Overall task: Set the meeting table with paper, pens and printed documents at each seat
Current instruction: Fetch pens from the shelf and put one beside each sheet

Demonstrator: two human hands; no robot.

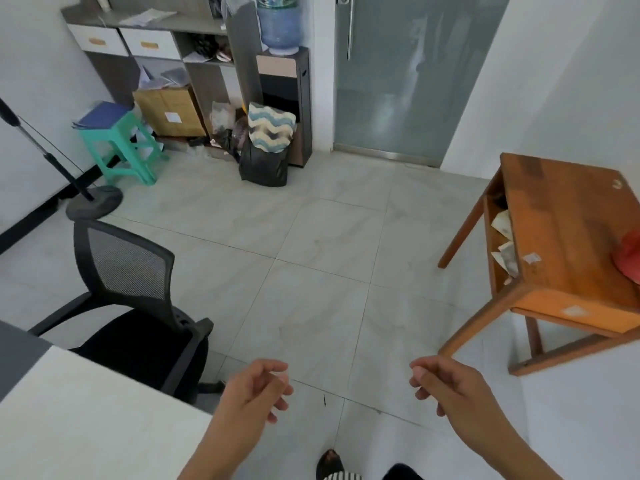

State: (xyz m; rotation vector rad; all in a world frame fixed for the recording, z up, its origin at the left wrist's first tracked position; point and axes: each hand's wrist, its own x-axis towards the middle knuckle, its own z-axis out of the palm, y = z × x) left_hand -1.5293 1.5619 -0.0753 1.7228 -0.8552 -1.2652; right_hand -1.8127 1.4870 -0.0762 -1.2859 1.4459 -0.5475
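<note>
My left hand (pixel 258 388) and my right hand (pixel 441 382) hang in front of me over the tiled floor, fingers loosely curled, both holding nothing. A corner of the white meeting table (pixel 69 420) shows at the bottom left, with a black mesh office chair (pixel 138 306) beside it. Loose papers (pixel 147 17) lie on top of the grey shelf unit (pixel 194 27) at the far wall. A blue folder or paper stack (pixel 102 114) rests on a green plastic stool (pixel 121 150). No pens are visible near my hands.
A wooden side table (pixel 561 237) stands against the right wall, papers in its shelf, something red on top. Ahead are a frosted glass door (pixel 408 81), a water dispenser (pixel 282 64), a black bag (pixel 263 161), a cardboard box (pixel 169 110) and a floor stand (pixel 93 202). My foot (pixel 330 464) shows below.
</note>
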